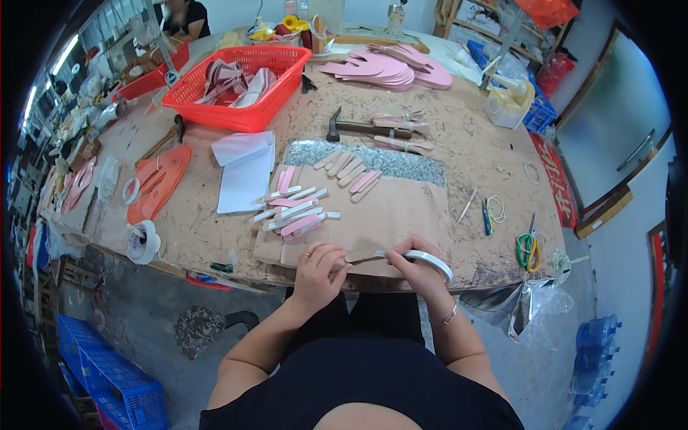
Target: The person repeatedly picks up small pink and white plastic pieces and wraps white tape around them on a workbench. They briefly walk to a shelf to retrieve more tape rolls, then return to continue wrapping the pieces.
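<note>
My right hand (pixel 423 276) grips a roll of white tape (pixel 446 270) at the front edge of the work table. A short pale end of the tape sticks out from its thumb and fingers toward the left. My left hand (pixel 319 276) is closed in a pinch close by, with a ring on one finger. A thin dark sliver shows between the two hands; what exactly the left fingers hold is too small to make out. Just beyond lies a loose pile of small pink and white strips (pixel 299 223). Farther off, several beige rounded strips (pixel 347 170) lie partly on a speckled stone slab (pixel 410 165).
A hammer (pixel 373 130) and tied strip bundles (pixel 405 123) lie behind the slab. Left are a white notepad (pixel 246 183), orange template (pixel 161 183) and red basket (pixel 276 107). Pink cut pieces (pixel 390 68) lie far back; scissors (pixel 529 249) lie right. Another person (pixel 192 20) sits far left.
</note>
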A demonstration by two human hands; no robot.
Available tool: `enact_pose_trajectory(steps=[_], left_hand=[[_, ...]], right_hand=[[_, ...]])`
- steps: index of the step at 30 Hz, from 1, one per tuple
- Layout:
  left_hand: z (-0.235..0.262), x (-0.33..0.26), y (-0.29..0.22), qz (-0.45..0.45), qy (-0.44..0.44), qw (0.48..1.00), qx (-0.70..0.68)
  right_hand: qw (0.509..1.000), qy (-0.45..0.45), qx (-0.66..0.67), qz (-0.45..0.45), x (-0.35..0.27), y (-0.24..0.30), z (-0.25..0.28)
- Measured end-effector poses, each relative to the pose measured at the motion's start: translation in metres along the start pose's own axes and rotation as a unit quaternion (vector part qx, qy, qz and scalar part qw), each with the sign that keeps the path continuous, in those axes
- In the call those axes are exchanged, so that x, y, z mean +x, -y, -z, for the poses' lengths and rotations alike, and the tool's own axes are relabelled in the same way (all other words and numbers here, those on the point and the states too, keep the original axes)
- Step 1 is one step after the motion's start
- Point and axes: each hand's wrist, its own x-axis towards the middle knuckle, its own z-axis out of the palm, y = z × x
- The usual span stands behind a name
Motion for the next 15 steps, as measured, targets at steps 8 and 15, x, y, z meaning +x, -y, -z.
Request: enact_pose_trajectory(steps=[8, 15], left_hand=[[-0.004, -0.019, 0.007, -0.068, 0.033, 0.995, 0.071], [-0.005, -0.018, 0.006, -0.064, 0.019, 0.995, 0.069]], right_hand=[[0.994, 0.077, -0.075, -0.034, 0.024, -0.003, -0.026], [0.990, 0.082, -0.101, -0.047, 0.024, 0.002, -0.028]])
